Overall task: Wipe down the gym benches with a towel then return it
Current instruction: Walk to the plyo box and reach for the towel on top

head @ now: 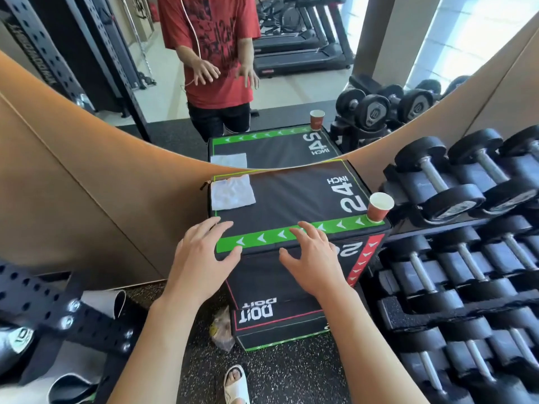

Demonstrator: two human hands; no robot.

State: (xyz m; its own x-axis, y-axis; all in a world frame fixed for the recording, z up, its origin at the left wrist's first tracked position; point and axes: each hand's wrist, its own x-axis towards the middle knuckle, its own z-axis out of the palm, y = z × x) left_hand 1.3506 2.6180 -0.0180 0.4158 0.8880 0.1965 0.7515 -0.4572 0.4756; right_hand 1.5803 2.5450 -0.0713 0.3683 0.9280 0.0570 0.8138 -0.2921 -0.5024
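A folded white towel (232,192) lies on the far left corner of a black padded box (288,196) marked "24 INCH" with a green arrow strip along its near edge. My left hand (201,258) hovers over the box's near left corner, fingers spread and holding nothing. Over the near edge to the right of it, my right hand (313,258) is also spread and empty. Both hands are well short of the towel.
A red paper cup (378,207) stands on the box's near right corner. A rack of dumbbells (455,258) fills the right side. A wall mirror (262,83) behind the box reflects me and treadmills. A plastic bag (222,330) lies on the floor; a black perforated rack (58,310) is at left.
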